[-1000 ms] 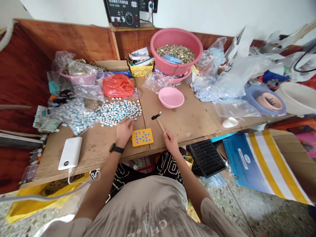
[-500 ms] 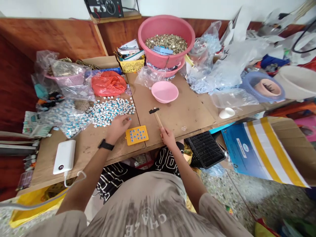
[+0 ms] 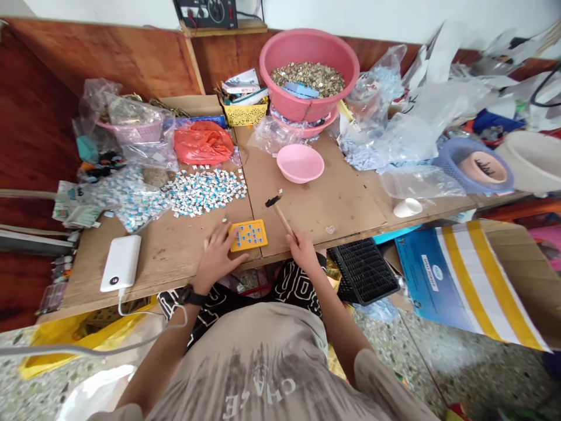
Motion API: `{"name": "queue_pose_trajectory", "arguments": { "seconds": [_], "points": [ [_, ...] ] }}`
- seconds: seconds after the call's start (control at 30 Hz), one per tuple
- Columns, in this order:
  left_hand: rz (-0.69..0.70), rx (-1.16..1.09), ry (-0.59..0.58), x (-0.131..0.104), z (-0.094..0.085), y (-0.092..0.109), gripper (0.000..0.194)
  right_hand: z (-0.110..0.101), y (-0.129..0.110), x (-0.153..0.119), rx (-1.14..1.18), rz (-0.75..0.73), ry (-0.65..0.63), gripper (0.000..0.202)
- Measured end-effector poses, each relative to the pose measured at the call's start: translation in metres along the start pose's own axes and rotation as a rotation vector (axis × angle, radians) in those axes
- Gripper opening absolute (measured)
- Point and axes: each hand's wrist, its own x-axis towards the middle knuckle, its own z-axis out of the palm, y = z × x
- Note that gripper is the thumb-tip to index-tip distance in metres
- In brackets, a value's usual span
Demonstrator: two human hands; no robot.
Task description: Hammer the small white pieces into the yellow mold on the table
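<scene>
My left hand (image 3: 218, 255), fingers spread, lies at the left edge of a yellow tray (image 3: 258, 245) that holds several small blue-and-white pieces. My right hand (image 3: 302, 251) is wrapped round the wooden handle of a small hammer (image 3: 284, 221); its black head is up and to the left, over the cardboard. A loose pile of small white-and-blue pieces (image 3: 205, 192) spreads behind my left hand. One such piece (image 3: 224, 220) lies just above my left fingertips. A pink bowl (image 3: 300, 164) stands beyond the hammer head.
A white power bank (image 3: 121, 263) with a cable lies at the left. Behind are a red bag (image 3: 204, 143) and a large pink basin (image 3: 309, 105) of metal pieces. A white cup (image 3: 407, 207) lies right, near the table edge; a cardboard box (image 3: 473, 280) stands beyond the edge.
My left hand has moved from the pile's edge down to the yellow tray, and its fingers have spread. My right hand still holds the hammer. The camera view has shifted slightly.
</scene>
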Motion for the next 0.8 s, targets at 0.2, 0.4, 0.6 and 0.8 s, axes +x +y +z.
{"name": "queue_pose_trajectory", "arguments": {
  "seconds": [0.2, 0.4, 0.6, 0.8],
  "points": [
    [-0.071, -0.123, 0.050, -0.022, 0.011, 0.007, 0.083, -0.008, -0.002, -0.004, -0.318, -0.030, -0.040, 0.038],
    [-0.286, -0.465, 0.243, -0.059, 0.011, 0.035, 0.074, 0.004, -0.014, 0.051, -0.493, -0.006, -0.094, 0.042],
    [-0.378, -0.877, 0.106, -0.169, -0.037, 0.058, 0.082, 0.009, 0.002, 0.044, -0.520, -0.076, -0.045, 0.054],
    [-0.913, -0.940, -0.016, -0.355, -0.101, 0.046, 0.073, 0.016, 0.013, 0.030, -0.630, -0.132, -0.048, 0.054]
  ]
}}
